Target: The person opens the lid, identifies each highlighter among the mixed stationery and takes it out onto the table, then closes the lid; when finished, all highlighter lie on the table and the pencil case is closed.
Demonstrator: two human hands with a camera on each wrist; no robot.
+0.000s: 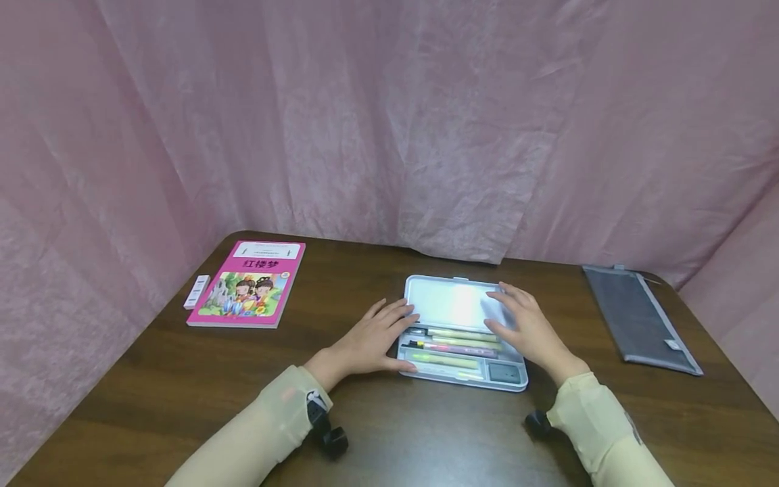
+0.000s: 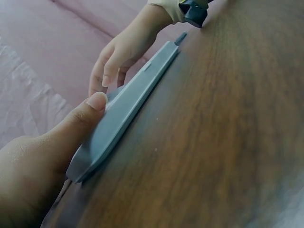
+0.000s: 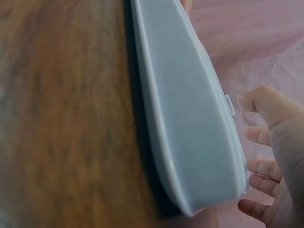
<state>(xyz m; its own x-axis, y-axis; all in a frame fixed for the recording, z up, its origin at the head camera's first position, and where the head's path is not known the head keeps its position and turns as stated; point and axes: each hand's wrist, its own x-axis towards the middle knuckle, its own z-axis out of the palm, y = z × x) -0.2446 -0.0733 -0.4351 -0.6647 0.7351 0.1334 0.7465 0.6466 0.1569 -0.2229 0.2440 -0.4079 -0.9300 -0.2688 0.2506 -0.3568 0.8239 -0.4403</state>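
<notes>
A pink curtain [image 1: 341, 122] hangs in folds along the far side, its hem behind the dark wooden surface [image 1: 182, 392]. Two pale sleeves [image 1: 255, 433] reach in from the near side. At the far right lies a flat grey pouch [image 1: 633, 318]; at the far left, a pink-bordered book [image 1: 249, 287] with a picture of two figures on its cover.

Between them, right of the middle, a pale pencil case [image 1: 456, 381] lies open on the surface, a glossy white panel [image 1: 447, 304] forming its far part. The left hand [image 1: 365, 341] is at the case's left end, fingers apart and fairly straight, its thumb on the near left rim. The right hand [image 1: 526, 331] is at the right end, fingers apart and loosely bent over the panel's edge; whether they touch it I cannot tell.

A black device [image 1: 328, 433] sits at the left wrist. Just left of the book is a small white block [image 1: 197, 292]. Several pens [image 1: 453, 349] lie in the case's near part, with a dark square piece [image 1: 504, 373] in its near right compartment.
</notes>
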